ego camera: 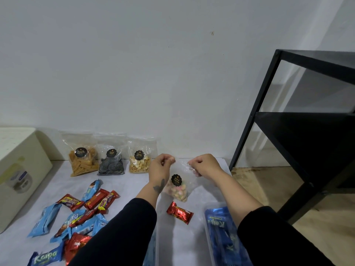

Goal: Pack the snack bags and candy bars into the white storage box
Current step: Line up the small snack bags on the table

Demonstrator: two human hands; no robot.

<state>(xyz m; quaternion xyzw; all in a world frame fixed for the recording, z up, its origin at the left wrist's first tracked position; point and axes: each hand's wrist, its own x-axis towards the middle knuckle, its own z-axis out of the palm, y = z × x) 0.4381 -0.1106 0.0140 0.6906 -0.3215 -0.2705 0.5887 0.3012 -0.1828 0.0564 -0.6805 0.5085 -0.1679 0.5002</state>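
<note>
I hold a clear snack bag of pastel biscuits [177,188] by its top corners, with my left hand [160,166] pinching the left corner and my right hand [205,166] the right. It hangs above a translucent box [156,237] in front of me. A red candy bar [179,212] lies on the box floor, and blue Kaipa packs [221,237] stand along its right side. Three more snack bags lean on the wall: orange sticks [82,162], black spirals [111,164] and pale nuts [139,162]. A pile of red and blue candy bars [82,214] lies at the left.
A cream lidded storage box [19,169] stands at the far left on the grey mat. A black metal shelf frame [307,131] stands at the right on a wooden floor. The white wall runs close behind the bags.
</note>
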